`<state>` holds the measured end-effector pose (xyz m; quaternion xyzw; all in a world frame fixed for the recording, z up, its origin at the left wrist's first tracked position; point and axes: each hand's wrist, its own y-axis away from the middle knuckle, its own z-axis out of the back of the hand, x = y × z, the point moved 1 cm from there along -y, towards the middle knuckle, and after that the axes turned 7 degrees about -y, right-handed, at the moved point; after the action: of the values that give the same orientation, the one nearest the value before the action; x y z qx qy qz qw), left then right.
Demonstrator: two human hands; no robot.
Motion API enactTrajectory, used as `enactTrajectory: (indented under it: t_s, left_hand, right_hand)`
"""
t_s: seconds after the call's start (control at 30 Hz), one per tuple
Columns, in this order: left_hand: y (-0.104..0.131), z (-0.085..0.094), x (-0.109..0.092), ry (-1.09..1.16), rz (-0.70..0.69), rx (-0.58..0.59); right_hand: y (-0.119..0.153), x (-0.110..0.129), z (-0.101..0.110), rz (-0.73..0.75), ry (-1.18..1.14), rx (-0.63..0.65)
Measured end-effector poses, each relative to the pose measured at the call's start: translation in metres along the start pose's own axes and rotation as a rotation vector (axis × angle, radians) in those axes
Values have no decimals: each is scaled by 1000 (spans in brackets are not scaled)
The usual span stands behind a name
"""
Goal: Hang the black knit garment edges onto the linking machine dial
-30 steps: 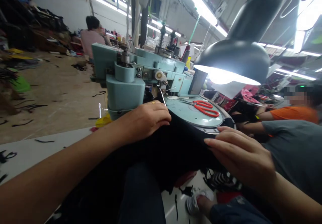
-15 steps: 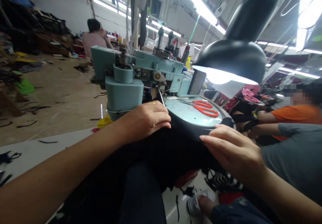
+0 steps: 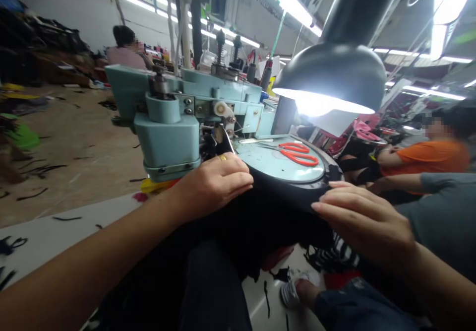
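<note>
A stretch of black fabric (image 3: 282,207) hangs over the front edge of a pale green sewing machine (image 3: 171,140) and down across my lap. My left hand (image 3: 219,179), with a gold ring, is closed on the fabric just below the needle area, fingers pressed together. Further right, my right hand (image 3: 368,217) pinches the fabric's edge between thumb and fingers, beside the round machine plate (image 3: 260,160). Between both hands the cloth is spread. Red-handled scissors (image 3: 299,155) lie on the plate, touched by neither hand. The needle itself cannot be made out.
A lit dark lamp (image 3: 330,80) hangs low over the plate. Close on my right sits a person in a grey sleeve (image 3: 442,207), with another in an orange shirt (image 3: 435,155) beyond. Black scraps (image 3: 33,172) litter the floor at left.
The view has shifted a little, so the machine appears further left. My right hand has moved right, widening the gap to my left hand. Both keep hold of the fabric.
</note>
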<state>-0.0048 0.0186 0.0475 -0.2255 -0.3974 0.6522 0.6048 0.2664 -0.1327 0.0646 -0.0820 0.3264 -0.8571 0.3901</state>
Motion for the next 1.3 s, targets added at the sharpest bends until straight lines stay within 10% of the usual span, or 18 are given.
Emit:
enactTrajectory:
  t_s: [0.53,0.67,1.0,1.3]
  left_hand:
    - [-29,10,14,-287,108,252]
    - [-22,2,1,-338,116,96]
    - [-5,-10,-17,145,176,-40]
    - [-4,-7,-9,149,135,-6]
  right_hand:
    - [-3,-12,-8,-228,-85,-5]
    - [5,-32,0,-316,-65,33]
    - [13,-18,3,-18,138,-101]
    - [13,-14,13,47,68,-29]
